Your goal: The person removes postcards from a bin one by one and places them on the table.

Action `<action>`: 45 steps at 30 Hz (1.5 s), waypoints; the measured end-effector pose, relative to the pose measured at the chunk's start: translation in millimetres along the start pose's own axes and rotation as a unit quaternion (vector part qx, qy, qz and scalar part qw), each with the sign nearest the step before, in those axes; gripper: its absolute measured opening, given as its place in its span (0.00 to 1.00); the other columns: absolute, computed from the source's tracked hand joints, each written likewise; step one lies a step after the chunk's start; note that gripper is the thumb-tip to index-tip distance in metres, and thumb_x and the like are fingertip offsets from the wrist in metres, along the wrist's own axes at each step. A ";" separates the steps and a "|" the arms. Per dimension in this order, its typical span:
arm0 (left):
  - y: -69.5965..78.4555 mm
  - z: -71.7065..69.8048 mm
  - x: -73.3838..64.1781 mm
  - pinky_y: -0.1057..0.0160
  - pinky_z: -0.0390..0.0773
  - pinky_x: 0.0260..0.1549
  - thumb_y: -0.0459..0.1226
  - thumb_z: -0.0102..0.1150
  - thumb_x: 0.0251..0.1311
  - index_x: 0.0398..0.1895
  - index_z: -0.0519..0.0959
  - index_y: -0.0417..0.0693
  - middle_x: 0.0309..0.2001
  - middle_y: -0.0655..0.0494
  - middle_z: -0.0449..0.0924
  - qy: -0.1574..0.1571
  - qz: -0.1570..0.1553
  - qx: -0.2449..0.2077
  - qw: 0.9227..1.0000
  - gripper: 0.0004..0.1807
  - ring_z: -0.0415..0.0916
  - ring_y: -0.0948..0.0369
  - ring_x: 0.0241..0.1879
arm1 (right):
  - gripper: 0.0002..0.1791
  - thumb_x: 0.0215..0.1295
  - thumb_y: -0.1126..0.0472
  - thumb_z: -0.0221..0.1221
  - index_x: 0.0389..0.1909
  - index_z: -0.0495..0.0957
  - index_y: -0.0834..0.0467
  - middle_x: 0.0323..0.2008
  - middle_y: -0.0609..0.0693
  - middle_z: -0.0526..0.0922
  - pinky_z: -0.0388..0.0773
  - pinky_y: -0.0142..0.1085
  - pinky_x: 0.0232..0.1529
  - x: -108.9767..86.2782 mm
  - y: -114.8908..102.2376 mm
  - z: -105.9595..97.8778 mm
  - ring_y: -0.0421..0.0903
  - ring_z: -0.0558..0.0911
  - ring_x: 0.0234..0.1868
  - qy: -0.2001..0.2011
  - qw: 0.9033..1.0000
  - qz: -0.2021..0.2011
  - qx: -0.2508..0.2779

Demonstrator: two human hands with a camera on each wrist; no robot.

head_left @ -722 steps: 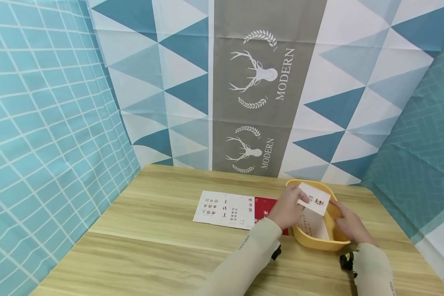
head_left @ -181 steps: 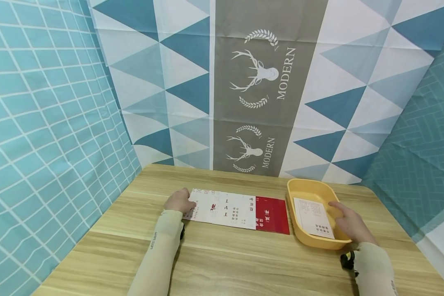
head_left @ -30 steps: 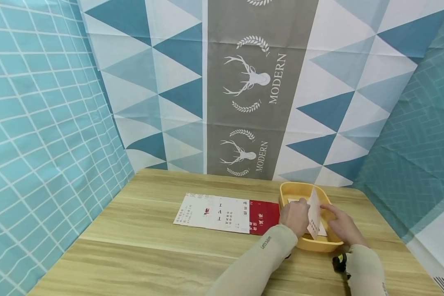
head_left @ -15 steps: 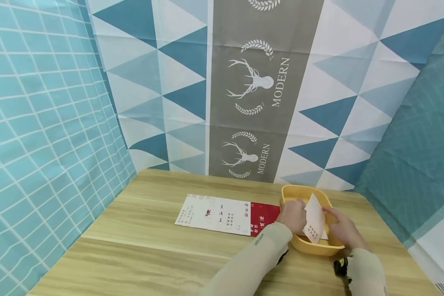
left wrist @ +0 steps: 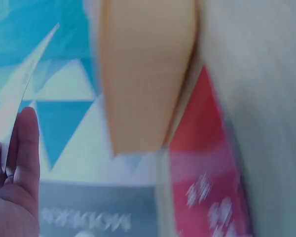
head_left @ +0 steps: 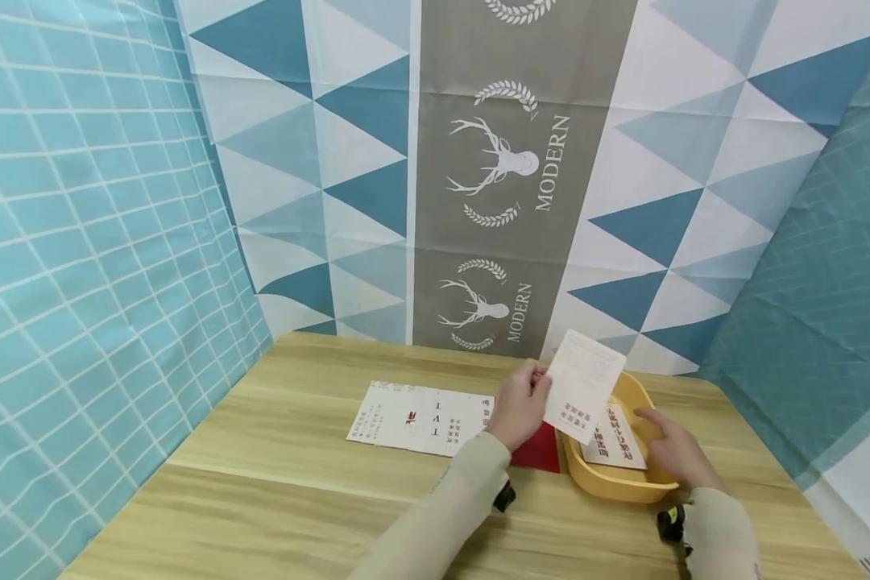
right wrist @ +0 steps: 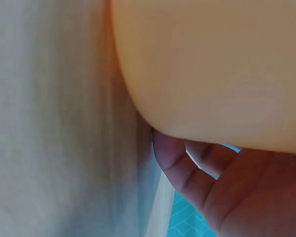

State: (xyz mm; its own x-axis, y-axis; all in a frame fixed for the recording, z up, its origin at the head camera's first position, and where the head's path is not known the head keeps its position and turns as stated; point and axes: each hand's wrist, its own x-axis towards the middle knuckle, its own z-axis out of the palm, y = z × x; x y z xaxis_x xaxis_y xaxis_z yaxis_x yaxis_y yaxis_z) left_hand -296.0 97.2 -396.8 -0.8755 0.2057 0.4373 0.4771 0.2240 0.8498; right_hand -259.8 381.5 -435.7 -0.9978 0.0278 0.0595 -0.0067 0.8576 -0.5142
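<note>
My left hand [head_left: 520, 405] pinches a white card [head_left: 583, 383] with red and grey print by its left edge, raised over the left rim of a yellow plastic tub [head_left: 616, 487]. In the left wrist view the card [left wrist: 24, 76] appears nearly edge-on between thumb and fingers. Inside the tub lies another white card [head_left: 615, 439] with bold red characters. My right hand [head_left: 685, 453] grips the tub's right side; in the right wrist view its fingers [right wrist: 180, 170] curl against the outer wall.
Left of the tub, white printed cards [head_left: 416, 419] lie overlapped in a row, ending in a red card [head_left: 540, 453] partly hidden by my left hand. The wooden table [head_left: 261, 499] meets a patterned cloth [head_left: 366, 266] behind and a tiled-look sheet [head_left: 80, 242] at left.
Six seconds ago my left hand was at the row's left end. It then reached into the tub and has now lifted a card up and left. My right hand stays at the tub.
</note>
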 end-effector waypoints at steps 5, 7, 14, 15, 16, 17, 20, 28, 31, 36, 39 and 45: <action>-4.1 -55.0 -8.9 0.72 0.69 0.17 0.42 0.45 0.78 0.41 0.73 0.47 0.23 0.60 0.70 -0.014 0.003 -0.004 1.000 0.10 0.65 0.68 0.18 | 0.34 0.61 0.74 0.44 0.72 0.62 0.67 0.66 0.78 0.66 0.70 0.40 0.36 -1.1 1.6 4.0 0.51 0.74 0.33 -0.007 1.000 0.006 0.023; -10.4 -78.2 -12.0 0.74 0.66 0.16 0.43 0.43 0.79 0.39 0.72 0.47 0.21 0.61 0.66 -0.002 0.006 0.015 1.000 0.12 0.63 0.68 0.17 | 0.34 0.63 0.74 0.44 0.73 0.62 0.67 0.65 0.78 0.68 0.70 0.39 0.35 -1.0 1.8 5.2 0.50 0.73 0.31 -0.010 1.000 0.008 0.025; -26.5 -150.4 -11.9 0.70 0.59 0.15 0.46 0.44 0.79 0.29 0.72 0.49 0.17 0.60 0.62 0.100 0.027 0.099 0.990 0.19 0.57 0.65 0.16 | 0.32 0.65 0.73 0.45 0.72 0.62 0.67 0.64 0.77 0.69 0.71 0.43 0.40 -1.2 2.3 -0.7 0.53 0.75 0.38 -0.006 1.000 0.001 -0.003; -25.7 -158.7 -10.5 0.69 0.59 0.15 0.48 0.44 0.79 0.27 0.73 0.50 0.17 0.60 0.62 0.111 0.023 0.099 0.989 0.20 0.58 0.65 0.16 | 0.32 0.65 0.73 0.45 0.72 0.62 0.67 0.64 0.78 0.68 0.71 0.42 0.39 -1.5 2.7 -2.2 0.54 0.75 0.37 -0.008 1.000 0.002 -0.003; -23.6 -166.6 -9.2 0.68 0.59 0.15 0.49 0.45 0.78 0.26 0.72 0.50 0.17 0.59 0.63 0.120 0.020 0.091 0.988 0.22 0.58 0.64 0.16 | 0.32 0.65 0.73 0.45 0.72 0.62 0.68 0.65 0.78 0.68 0.71 0.42 0.38 -1.7 2.9 -3.7 0.54 0.75 0.38 -0.008 1.000 0.002 -0.002; -21.6 -174.0 -8.0 0.68 0.60 0.15 0.51 0.45 0.78 0.24 0.72 0.49 0.17 0.58 0.63 0.126 0.017 0.082 0.988 0.23 0.59 0.63 0.15 | 0.32 0.65 0.72 0.45 0.72 0.61 0.68 0.64 0.79 0.67 0.71 0.42 0.37 -2.2 3.3 -5.1 0.54 0.75 0.37 -0.010 1.000 0.002 -0.001; -15.6 -195.0 -6.0 0.68 0.62 0.15 0.53 0.47 0.76 0.23 0.72 0.49 0.17 0.57 0.66 0.136 0.003 0.058 0.989 0.25 0.62 0.61 0.16 | 0.32 0.65 0.72 0.45 0.73 0.60 0.68 0.65 0.79 0.66 0.70 0.40 0.36 -3.0 3.7 -6.9 0.52 0.74 0.36 -0.016 1.000 0.006 0.005; -22.2 -259.3 -11.6 0.64 0.70 0.20 0.41 0.48 0.75 0.61 0.76 0.50 0.41 0.45 0.85 0.100 -0.065 0.031 0.992 0.16 0.73 0.59 0.24 | 0.34 0.63 0.72 0.45 0.73 0.59 0.68 0.66 0.80 0.64 0.72 0.41 0.39 -3.6 1.4 -5.6 0.57 0.76 0.42 -0.020 1.000 0.017 0.006; -29.7 -276.0 -14.6 0.64 0.72 0.19 0.37 0.46 0.75 0.70 0.69 0.54 0.49 0.42 0.84 0.107 -0.064 0.027 0.992 0.22 0.76 0.61 0.25 | 0.34 0.64 0.72 0.45 0.74 0.59 0.68 0.66 0.80 0.64 0.71 0.40 0.37 -3.5 2.0 -5.3 0.55 0.76 0.40 -0.020 1.000 0.018 0.005; -34.5 -287.2 -16.4 0.65 0.78 0.27 0.36 0.46 0.76 0.64 0.76 0.55 0.51 0.44 0.81 0.129 -0.072 0.052 0.988 0.18 0.78 0.59 0.36 | 0.34 0.65 0.72 0.44 0.74 0.58 0.67 0.68 0.79 0.62 0.71 0.39 0.36 -3.0 3.2 -4.2 0.55 0.76 0.39 -0.023 0.999 0.027 0.007; -35.4 -289.8 -16.7 0.64 0.79 0.33 0.35 0.47 0.75 0.61 0.78 0.54 0.50 0.45 0.80 0.140 -0.078 0.053 0.986 0.17 0.78 0.55 0.43 | 0.34 0.64 0.72 0.45 0.74 0.58 0.68 0.69 0.79 0.61 0.71 0.39 0.36 -1.8 3.3 -2.9 0.56 0.76 0.41 -0.021 1.000 0.021 0.004; -48.2 -291.9 -17.6 0.65 0.73 0.23 0.34 0.45 0.72 0.60 0.78 0.53 0.50 0.44 0.80 0.128 -0.104 0.084 0.983 0.19 0.75 0.54 0.38 | 0.35 0.63 0.73 0.45 0.74 0.58 0.68 0.69 0.80 0.61 0.71 0.39 0.34 1.8 -0.1 -2.3 0.55 0.76 0.39 -0.024 0.999 0.020 0.007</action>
State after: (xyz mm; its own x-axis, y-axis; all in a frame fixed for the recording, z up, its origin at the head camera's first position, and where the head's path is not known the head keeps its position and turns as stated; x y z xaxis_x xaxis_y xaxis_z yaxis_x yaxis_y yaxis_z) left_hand -326.0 -195.3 -359.6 -0.9357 -0.1030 0.3376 0.2732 0.3943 0.8774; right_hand -261.4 382.6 -433.5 -0.9993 0.0376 -0.0028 0.0334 0.8487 -0.5278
